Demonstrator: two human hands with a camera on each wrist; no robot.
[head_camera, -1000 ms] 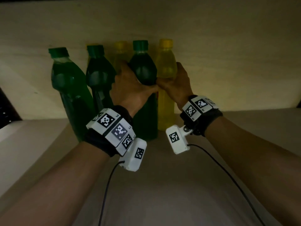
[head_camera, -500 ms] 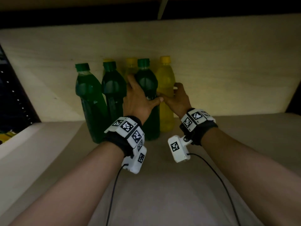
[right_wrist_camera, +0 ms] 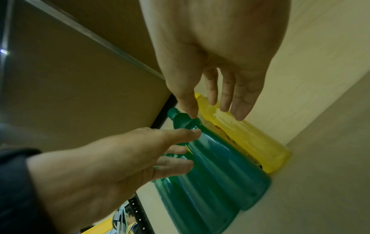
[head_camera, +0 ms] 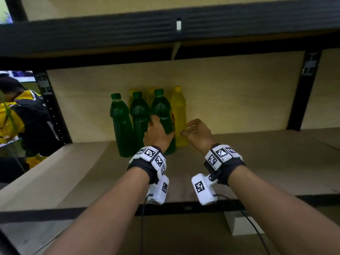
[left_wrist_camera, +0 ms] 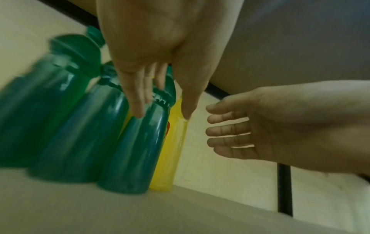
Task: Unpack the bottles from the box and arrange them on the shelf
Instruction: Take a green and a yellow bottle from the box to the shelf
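bottles (head_camera: 160, 115) stood clustered at the shelf (head_camera: 257, 159) back. left hand (head_camera: 156, 133) spread against the front green one, right hand (head_camera: 197, 132) loose, pinching nothing — best drawn straight out, slowly, brushing no neighbours — then back to the box, unseen.

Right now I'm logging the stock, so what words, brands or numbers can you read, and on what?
No text can be read.
Red-and-yellow label on the front-right green plastic bottle: too blurred.
Black-and-white square markers on the white wrist bands: patterns only, no words.
Yellow plastic bottle: label not legible.
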